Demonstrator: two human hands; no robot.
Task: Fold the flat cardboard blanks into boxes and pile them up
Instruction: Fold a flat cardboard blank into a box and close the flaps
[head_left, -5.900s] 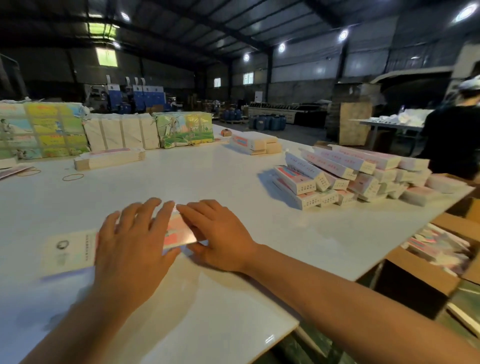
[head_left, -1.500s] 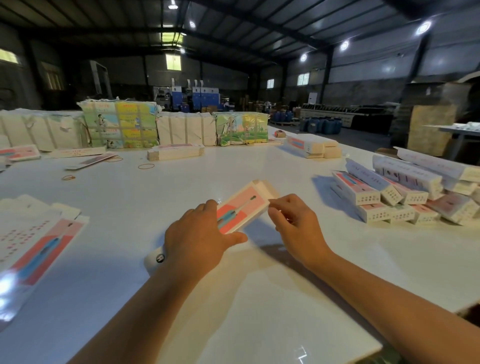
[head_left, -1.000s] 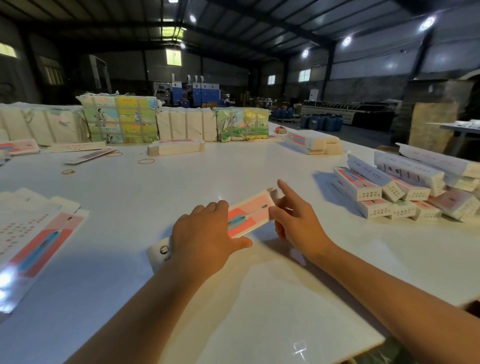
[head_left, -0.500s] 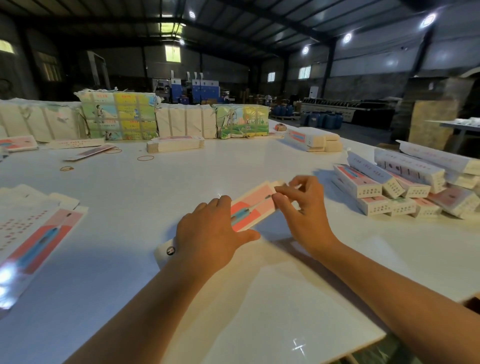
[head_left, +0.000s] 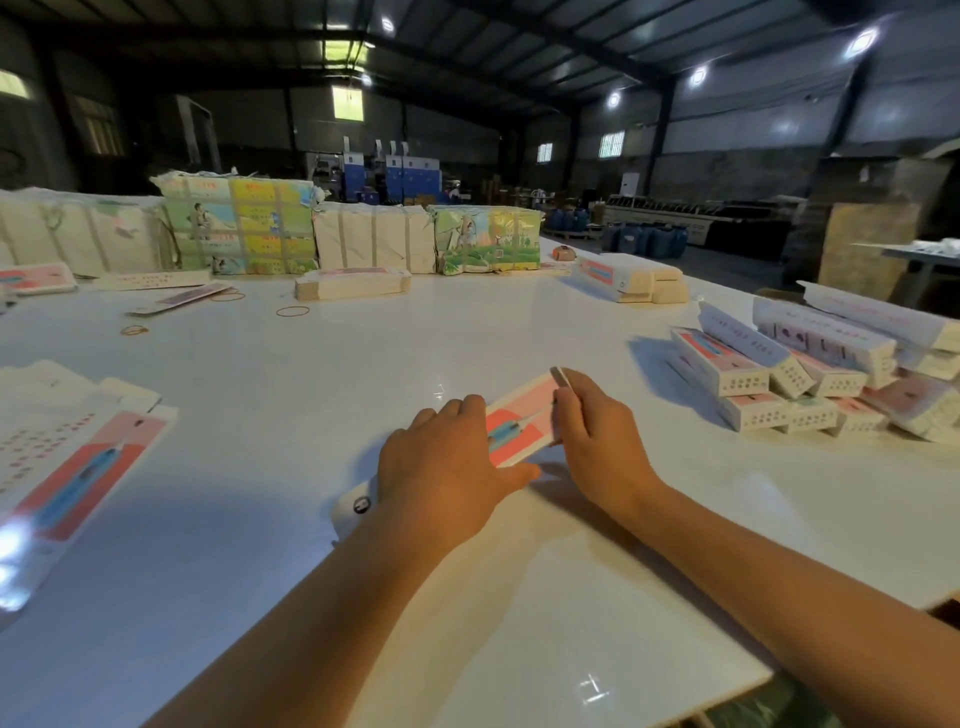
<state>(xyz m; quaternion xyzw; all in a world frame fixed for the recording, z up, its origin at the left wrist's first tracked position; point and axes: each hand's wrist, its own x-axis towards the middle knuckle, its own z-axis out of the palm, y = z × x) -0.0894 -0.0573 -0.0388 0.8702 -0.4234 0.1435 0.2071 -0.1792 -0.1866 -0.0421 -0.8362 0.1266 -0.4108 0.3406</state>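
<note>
While under both hands, box (head_left: 519, 423) on table (head_left: 363, 374).

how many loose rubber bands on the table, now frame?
3. One rubber band lies just in front of the small stack of blanks; a second and third lie further left. More may be hidden behind the bundles.
</note>
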